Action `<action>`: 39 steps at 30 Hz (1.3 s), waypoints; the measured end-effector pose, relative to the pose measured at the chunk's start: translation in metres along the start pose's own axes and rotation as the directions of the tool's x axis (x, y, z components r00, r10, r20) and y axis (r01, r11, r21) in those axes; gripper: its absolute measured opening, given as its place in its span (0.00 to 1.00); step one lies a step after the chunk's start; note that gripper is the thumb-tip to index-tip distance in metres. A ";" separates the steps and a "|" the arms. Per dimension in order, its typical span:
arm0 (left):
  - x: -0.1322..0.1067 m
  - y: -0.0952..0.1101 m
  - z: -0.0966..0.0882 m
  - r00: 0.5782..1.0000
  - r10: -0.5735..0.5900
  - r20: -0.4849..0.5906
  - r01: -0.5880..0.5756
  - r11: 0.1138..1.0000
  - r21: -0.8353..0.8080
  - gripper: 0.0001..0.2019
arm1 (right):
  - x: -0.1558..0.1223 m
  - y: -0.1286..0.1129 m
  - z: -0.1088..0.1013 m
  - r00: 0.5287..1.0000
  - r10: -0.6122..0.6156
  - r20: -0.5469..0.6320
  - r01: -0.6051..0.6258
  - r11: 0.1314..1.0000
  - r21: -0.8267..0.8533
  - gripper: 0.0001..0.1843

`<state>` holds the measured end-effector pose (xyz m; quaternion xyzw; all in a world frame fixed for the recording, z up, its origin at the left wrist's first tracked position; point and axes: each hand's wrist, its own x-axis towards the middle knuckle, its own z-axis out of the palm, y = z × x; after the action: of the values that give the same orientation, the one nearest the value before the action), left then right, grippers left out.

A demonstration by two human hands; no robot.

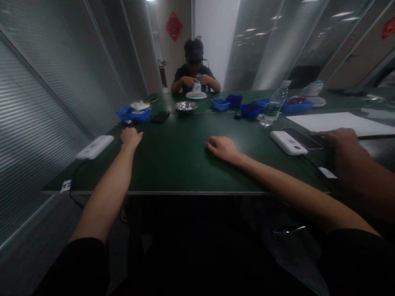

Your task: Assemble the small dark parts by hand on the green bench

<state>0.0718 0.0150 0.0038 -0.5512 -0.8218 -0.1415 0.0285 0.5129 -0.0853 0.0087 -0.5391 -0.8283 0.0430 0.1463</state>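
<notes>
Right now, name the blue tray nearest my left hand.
The leftmost blue tray, holding crumpled white material; the other blue trays stand right of the metal bowl.

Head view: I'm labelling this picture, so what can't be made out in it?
In the head view:
Right hand: whether it pinches anything, too blurred.
Left hand: fingertips, hidden by the hand itself.
Bottle: printed wording, too small and blurred.
Bowl: what its white contents are, too small.
Neighbour's arm: upper part, cut off by the right edge.

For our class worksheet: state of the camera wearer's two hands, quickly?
Left hand: open or closed, can't tell.
Right hand: loosely curled; whether it holds anything, can't tell.
</notes>
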 end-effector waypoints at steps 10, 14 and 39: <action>0.008 -0.007 0.005 0.999 0.051 0.011 -0.051 0.998 -0.043 0.20 | -0.001 -0.001 -0.003 1.000 -0.008 0.006 0.008 1.000 0.001 0.18; 0.007 -0.003 0.000 0.999 0.024 -0.026 -0.025 0.999 -0.039 0.20 | 0.000 0.000 -0.002 1.000 -0.009 0.005 0.009 1.000 -0.001 0.18; 0.024 -0.004 0.019 0.993 0.120 -0.002 -0.120 0.993 -0.014 0.27 | -0.001 -0.003 -0.005 0.999 0.014 0.032 -0.014 1.000 -0.007 0.19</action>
<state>0.0609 0.0402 -0.0107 -0.5995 -0.7863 -0.1456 0.0338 0.5114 -0.0877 0.0139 -0.5445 -0.8270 0.0501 0.1308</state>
